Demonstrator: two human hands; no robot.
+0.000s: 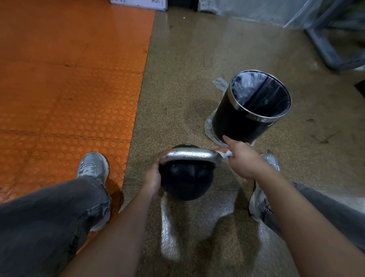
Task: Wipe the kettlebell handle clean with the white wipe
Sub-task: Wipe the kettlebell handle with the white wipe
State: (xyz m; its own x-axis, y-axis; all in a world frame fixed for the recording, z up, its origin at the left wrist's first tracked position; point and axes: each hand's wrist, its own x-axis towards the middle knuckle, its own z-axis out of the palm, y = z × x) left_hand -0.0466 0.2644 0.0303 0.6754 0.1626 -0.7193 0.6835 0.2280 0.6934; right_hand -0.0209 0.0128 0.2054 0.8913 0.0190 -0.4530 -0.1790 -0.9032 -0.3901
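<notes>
The shiny kettlebell handle (pixel 189 155) runs sideways between the two hands, like a little bridge, with its ends pointing left and right. The black kettlebell (pixel 185 180) sits on the floor (pixel 177 79) between the person's feet.

The right hand (pixel 245 160) is at the right end of the handle. It pinches the white wipe (pixel 224 153) against that end, with one finger sticking out. So this hand is the one set to rub, and I think the rub has to go leftward along the bar.

The left hand (pixel 153 179) is curled round the ball's left side, just under the handle's left end, holding it steady.

There is tiny writing on top of the ball, too small to read. Past the right hand stands a black bin (pixel 243 122) with a liner. Far off, a white sign (pixel 138 2) has marks I cannot make out.
</notes>
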